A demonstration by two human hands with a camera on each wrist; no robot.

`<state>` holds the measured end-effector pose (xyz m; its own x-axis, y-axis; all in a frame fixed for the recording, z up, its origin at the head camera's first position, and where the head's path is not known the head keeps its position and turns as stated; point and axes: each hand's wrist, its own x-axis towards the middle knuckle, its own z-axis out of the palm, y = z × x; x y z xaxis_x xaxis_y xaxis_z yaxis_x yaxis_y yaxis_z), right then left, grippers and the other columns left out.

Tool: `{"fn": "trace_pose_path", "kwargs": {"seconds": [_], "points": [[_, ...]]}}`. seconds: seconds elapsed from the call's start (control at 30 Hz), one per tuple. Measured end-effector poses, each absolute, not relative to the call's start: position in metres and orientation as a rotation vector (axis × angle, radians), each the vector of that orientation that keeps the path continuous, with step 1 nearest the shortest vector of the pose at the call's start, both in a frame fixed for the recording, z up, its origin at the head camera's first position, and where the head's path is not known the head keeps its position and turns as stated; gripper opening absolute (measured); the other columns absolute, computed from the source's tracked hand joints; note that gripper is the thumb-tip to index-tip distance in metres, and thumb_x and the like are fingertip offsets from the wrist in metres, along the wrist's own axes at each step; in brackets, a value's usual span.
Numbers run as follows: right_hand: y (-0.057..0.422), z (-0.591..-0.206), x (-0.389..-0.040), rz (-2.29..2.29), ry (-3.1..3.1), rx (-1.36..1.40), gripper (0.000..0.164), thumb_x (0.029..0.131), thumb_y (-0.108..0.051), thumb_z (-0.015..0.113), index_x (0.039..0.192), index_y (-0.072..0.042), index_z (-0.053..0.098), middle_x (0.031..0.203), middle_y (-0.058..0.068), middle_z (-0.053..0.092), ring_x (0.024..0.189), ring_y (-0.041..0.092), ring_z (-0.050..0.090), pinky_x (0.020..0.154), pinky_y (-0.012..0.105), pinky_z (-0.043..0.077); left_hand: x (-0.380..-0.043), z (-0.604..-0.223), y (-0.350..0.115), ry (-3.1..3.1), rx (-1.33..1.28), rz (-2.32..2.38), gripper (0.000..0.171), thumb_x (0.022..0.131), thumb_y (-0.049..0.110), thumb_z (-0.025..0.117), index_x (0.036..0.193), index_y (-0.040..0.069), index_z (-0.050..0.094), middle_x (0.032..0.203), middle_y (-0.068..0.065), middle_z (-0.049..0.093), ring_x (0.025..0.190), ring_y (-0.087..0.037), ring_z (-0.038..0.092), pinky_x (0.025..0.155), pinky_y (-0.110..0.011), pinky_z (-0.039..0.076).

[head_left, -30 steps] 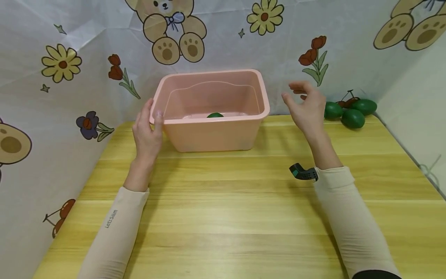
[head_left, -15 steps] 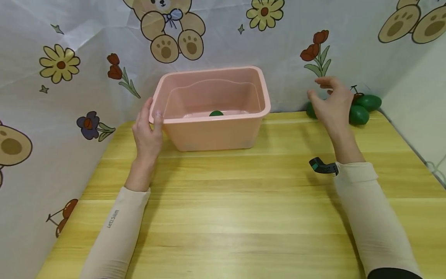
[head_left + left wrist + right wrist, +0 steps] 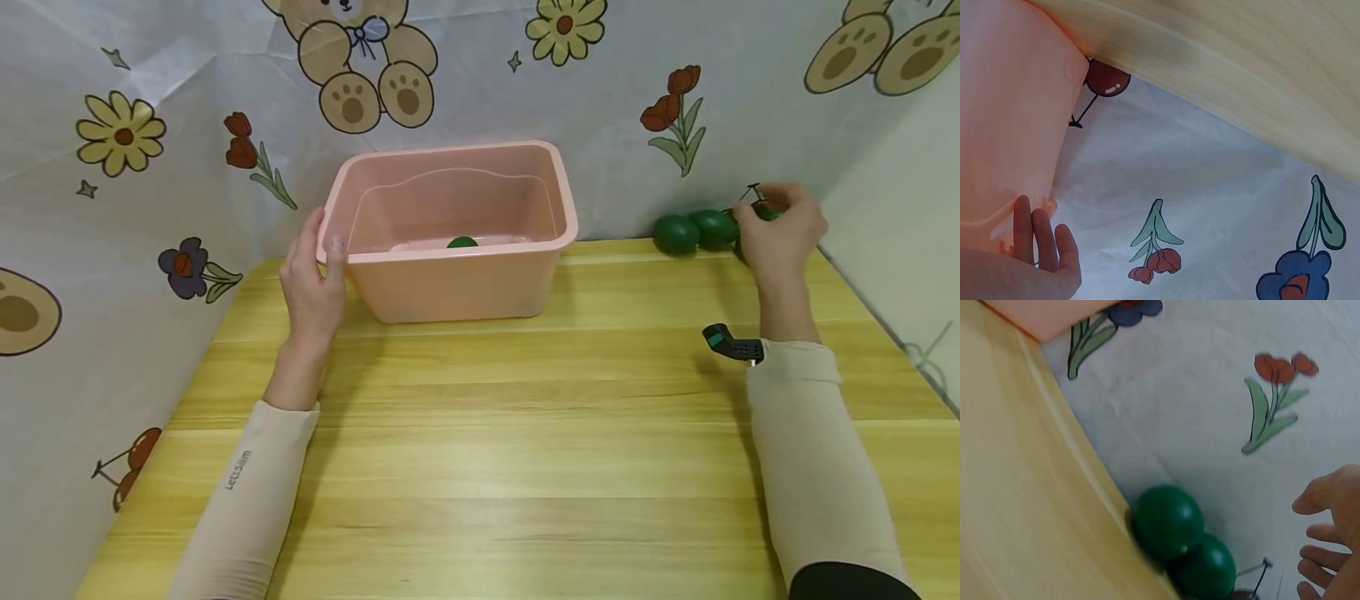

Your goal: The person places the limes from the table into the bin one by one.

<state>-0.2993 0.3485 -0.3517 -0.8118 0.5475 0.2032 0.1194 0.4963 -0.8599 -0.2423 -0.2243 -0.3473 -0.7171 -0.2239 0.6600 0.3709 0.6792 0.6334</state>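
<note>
The right grip (image 3: 783, 233) is spread, its thumb apart from the fingers with nothing visible pinched between them in its wrist view. Right at its fingertips, partly hidden by the hand, shows a green piece (image 3: 768, 213); whether they touch, and which way its long axis runs, I cannot tell. Just left of this grip lies an oval green fruit (image 3: 715, 228), long axis roughly sideways, and beside that, farther left, a rounder green fruit (image 3: 677, 234), both on the desk (image 3: 525, 458) against the printed cloth (image 3: 600, 125). The right grip is far nearer to them than the left. Well to its left stands a pink tub (image 3: 450, 287), one green item (image 3: 462, 242) inside, with the left grip (image 3: 311, 287) resting extended fingers along the tub's outer side.
</note>
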Motion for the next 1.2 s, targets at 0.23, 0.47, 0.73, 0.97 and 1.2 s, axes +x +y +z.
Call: {"fn": "trace_pose_path", "kwargs": {"seconds": [0.23, 0.47, 0.73, 0.97, 1.2], "points": [[0.372, -0.370, -0.301, 1.314, -2.394, -0.740, 0.070, 0.098, -0.047, 0.061, 0.161, -0.024, 0.042, 0.168, 0.003, 0.034, 0.155, 0.024, 0.022, 0.124, 0.037, 0.032, -0.241, -0.347, -0.225, -2.154, -0.117, -1.023, 0.067, 0.100, 0.049, 0.049, 0.151, 0.007, 0.057, 0.144, -0.020, 0.064, 0.126, -0.040, 0.062, 0.105, -0.058, 0.049], [0.377, -0.388, -0.302, 1.312, -2.474, -0.728, 0.076, 0.099, -0.046, 0.062, 0.166, -0.019, 0.034, 0.172, 0.011, 0.026, 0.157, 0.031, 0.022, 0.126, 0.045, 0.033, -0.240, -0.347, -0.225, -2.169, -0.108, -1.017, 0.068, 0.100, 0.050, 0.049, 0.152, 0.007, 0.056, 0.144, -0.021, 0.064, 0.124, -0.041, 0.062, 0.103, -0.059, 0.048], [0.379, -0.396, -0.304, 1.243, -2.506, -0.703, 0.073, 0.097, -0.023, 0.064, 0.164, -0.011, 0.037, 0.170, 0.020, 0.027, 0.156, 0.039, 0.022, 0.127, 0.052, 0.028, -0.240, -0.346, -0.225, -2.181, -0.101, -1.022, 0.068, 0.100, 0.051, 0.048, 0.153, 0.007, 0.055, 0.146, -0.020, 0.063, 0.126, -0.040, 0.062, 0.104, -0.059, 0.048], [0.381, -0.397, -0.304, 1.236, -2.488, -0.735, 0.074, 0.095, -0.019, 0.065, 0.163, -0.012, 0.038, 0.170, 0.019, 0.029, 0.156, 0.037, 0.024, 0.127, 0.053, 0.028, -0.241, -0.344, -0.226, -2.186, -0.101, -0.976, 0.066, 0.099, 0.052, 0.049, 0.151, 0.012, 0.057, 0.143, -0.017, 0.065, 0.122, -0.038, 0.060, 0.101, -0.054, 0.045], [0.381, -0.397, -0.301, 1.272, -2.470, -0.772, 0.073, 0.095, -0.027, 0.066, 0.161, -0.014, 0.037, 0.170, 0.019, 0.026, 0.157, 0.036, 0.021, 0.125, 0.053, 0.031, -0.243, -0.342, -0.229, -2.159, -0.206, -0.930, 0.063, 0.101, 0.055, 0.053, 0.143, 0.011, 0.066, 0.149, -0.012, 0.061, 0.139, -0.031, 0.056, 0.116, -0.052, 0.043]]}}
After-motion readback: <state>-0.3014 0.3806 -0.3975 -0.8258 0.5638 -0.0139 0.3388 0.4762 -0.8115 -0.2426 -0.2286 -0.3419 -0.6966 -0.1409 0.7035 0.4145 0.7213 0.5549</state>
